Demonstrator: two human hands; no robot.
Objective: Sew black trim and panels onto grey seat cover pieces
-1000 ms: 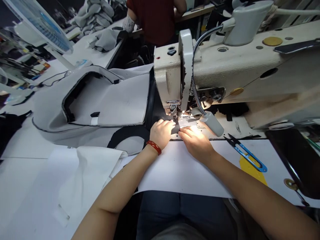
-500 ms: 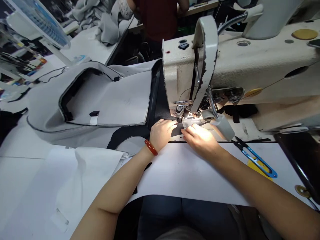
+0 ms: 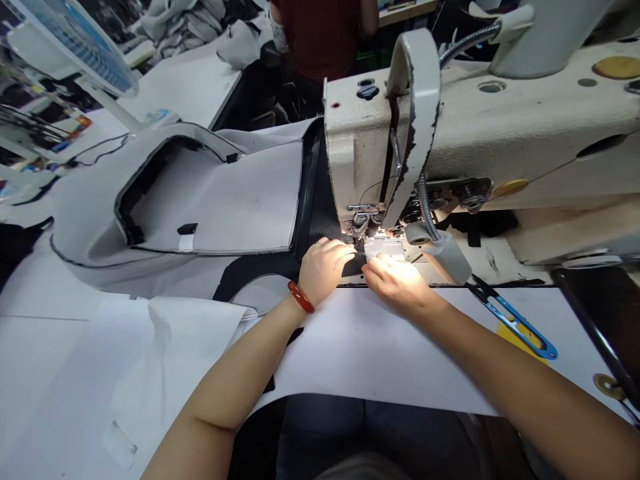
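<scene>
My left hand (image 3: pixel 326 270), with a red bangle on the wrist, lies on black fabric (image 3: pixel 324 212) just left of the needle area, its fingers stretched toward the presser foot (image 3: pixel 359 235). Right of the foot, my right hand (image 3: pixel 397 283) is closed in a pinch at the near edge of a small pale, glossy piece (image 3: pixel 385 249). Both hands are under the head of a cream sewing machine (image 3: pixel 357 147), lit by its lamp (image 3: pixel 447 257). The black fabric joins a large grey padded piece (image 3: pixel 240 193) on the left. My fingertips partly hide the fabric edge.
Blue-handled thread snips (image 3: pixel 520 323) lie right of my right forearm, over something yellow. White sheet material (image 3: pixel 185 347) covers the table at left. A fan (image 3: pixel 90 50) stands at the back left. Behind the machine is a person in a dark red top (image 3: pixel 320 33).
My right hand has shifted slightly nearer to me, and more of the pale piece shows, lying flatter. My left hand stays almost still. The person behind has shifted right.
</scene>
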